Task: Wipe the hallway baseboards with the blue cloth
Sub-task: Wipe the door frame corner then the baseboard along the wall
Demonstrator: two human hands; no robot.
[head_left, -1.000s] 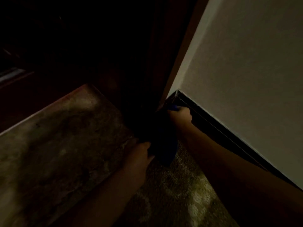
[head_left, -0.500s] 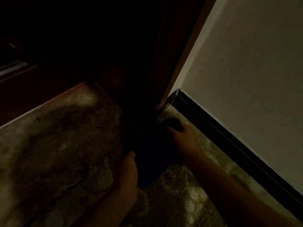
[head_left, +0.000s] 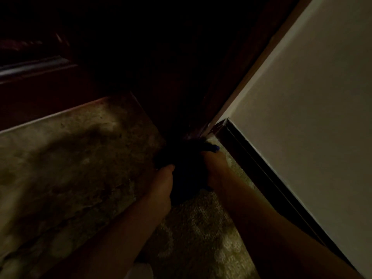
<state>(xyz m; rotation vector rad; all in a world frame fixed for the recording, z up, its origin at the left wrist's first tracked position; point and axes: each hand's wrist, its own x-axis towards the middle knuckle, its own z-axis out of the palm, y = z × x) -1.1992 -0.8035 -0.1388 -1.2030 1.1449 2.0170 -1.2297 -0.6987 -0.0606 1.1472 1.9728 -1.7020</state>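
Both hands are on the cloth (head_left: 189,174) right now. Right hand (head_left: 216,168) has it bunched up in curled fingers, left hand (head_left: 163,184) grips the other side with the thumb on top. Honestly it's so dark I can't make out the individual fingers past that.

Cloth is sitting on the carpet (head_left: 201,228) just short of the end of the baseboard (head_left: 251,156), down where it meets the door frame (head_left: 203,125). A little blue corner pokes out closest to the baseboard, not quite touching it as far as I can tell.

Handling-wise, it's soft and floppy, weighs nothing, sags between my hands. I'd guess it's best wadded into a pad in one palm, since loose ends will just drag on the carpet. Doesn't look slippery, and there's nothing to break. Baseboard has a ledge on top, so I'd fold an edge over a fingertip for that.
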